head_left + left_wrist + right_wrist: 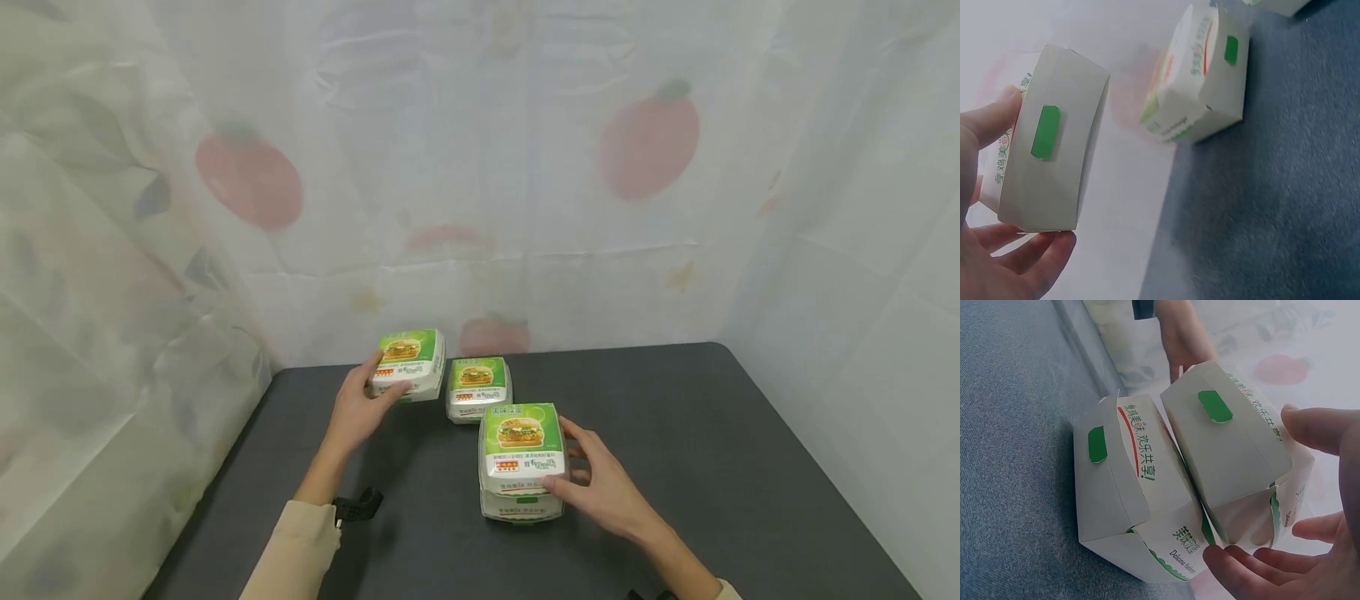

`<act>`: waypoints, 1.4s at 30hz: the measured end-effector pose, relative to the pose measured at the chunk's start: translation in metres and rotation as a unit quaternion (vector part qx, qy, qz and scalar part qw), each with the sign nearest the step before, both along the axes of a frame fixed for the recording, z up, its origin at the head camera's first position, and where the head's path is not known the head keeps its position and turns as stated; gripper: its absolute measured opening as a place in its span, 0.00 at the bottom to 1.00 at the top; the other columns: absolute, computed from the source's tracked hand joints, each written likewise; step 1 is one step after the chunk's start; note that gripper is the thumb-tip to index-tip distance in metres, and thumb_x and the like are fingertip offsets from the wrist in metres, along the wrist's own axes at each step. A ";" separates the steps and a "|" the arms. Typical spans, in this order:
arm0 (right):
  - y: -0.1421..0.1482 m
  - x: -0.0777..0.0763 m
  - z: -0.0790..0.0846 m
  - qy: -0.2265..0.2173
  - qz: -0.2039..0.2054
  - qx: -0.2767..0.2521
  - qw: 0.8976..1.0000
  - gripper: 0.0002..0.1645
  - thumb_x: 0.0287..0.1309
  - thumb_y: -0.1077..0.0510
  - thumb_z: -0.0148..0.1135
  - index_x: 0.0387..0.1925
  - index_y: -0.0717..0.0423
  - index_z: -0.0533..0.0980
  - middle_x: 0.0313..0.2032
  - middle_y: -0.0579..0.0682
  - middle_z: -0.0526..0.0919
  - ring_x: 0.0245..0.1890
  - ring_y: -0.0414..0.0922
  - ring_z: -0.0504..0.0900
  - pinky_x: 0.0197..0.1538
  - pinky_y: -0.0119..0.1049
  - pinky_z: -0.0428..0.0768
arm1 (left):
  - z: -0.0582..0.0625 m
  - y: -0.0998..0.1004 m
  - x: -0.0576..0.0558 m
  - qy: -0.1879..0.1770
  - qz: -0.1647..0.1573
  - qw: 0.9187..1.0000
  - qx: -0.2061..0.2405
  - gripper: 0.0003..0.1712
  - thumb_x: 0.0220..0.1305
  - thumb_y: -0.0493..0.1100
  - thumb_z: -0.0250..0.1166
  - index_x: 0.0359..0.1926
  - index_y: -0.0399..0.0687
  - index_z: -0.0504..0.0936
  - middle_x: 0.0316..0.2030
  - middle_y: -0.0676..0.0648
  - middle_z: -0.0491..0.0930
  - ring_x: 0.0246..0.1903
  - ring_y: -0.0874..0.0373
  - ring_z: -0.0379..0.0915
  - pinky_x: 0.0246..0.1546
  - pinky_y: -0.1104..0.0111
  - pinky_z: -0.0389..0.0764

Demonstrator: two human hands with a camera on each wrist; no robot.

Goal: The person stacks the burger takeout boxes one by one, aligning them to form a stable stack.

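Note:
Four-cornered paper burger boxes with green-and-white printed lids are at both hands. At the back left, my left hand (358,410) grips a burger box (411,367) between thumb and fingers, held up off the table; its front with a green tab (1045,132) shows in the left wrist view. Nearer to me, two boxes are stacked. My right hand (606,492) holds the upper box (525,433) by its right side, thumb at the front and fingers along the side. Under it, the lower box (517,507) rests on the table; the right wrist view shows a narrow gap between the two.
Another burger box (478,385) stands on the dark table (660,400) between the held box and the stack, partly covered by the stack. White curtains with a fruit print (480,167) hang behind and beside the table.

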State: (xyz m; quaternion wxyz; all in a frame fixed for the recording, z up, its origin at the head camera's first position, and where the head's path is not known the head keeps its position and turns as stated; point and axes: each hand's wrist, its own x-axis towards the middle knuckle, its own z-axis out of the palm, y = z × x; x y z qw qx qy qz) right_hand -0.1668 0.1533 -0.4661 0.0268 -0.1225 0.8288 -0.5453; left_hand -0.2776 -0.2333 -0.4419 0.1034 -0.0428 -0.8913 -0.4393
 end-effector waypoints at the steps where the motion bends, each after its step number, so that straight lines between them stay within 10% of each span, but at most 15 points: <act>1: 0.000 0.000 0.000 0.000 0.001 -0.001 1.000 0.55 0.58 0.44 0.75 0.79 0.49 0.56 0.64 0.51 0.68 0.61 0.51 0.73 0.57 0.44 0.78 | 0.002 0.002 0.001 0.003 -0.003 1.000 -0.002 0.54 0.64 0.66 0.69 0.81 0.52 0.55 0.71 0.36 0.60 0.60 0.41 0.67 0.52 0.48 0.73; 22: 0.001 -0.001 -0.001 0.003 0.004 -0.013 1.000 0.55 0.58 0.46 0.75 0.79 0.51 0.56 0.65 0.52 0.67 0.62 0.51 0.72 0.57 0.44 0.78 | 0.039 0.043 0.027 0.068 -0.092 0.993 0.019 0.46 0.66 0.53 0.72 0.79 0.55 0.60 0.66 0.42 0.66 0.45 0.52 0.72 0.46 0.59 0.80; 42: 0.000 -0.001 -0.001 0.016 0.011 -0.013 1.000 0.53 0.60 0.45 0.74 0.78 0.51 0.57 0.64 0.55 0.68 0.63 0.56 0.72 0.57 0.48 0.79 | 0.039 0.073 0.047 0.082 -0.164 0.983 -0.003 0.45 0.65 0.54 0.72 0.78 0.60 0.63 0.68 0.46 0.66 0.48 0.55 0.69 0.42 0.59 0.77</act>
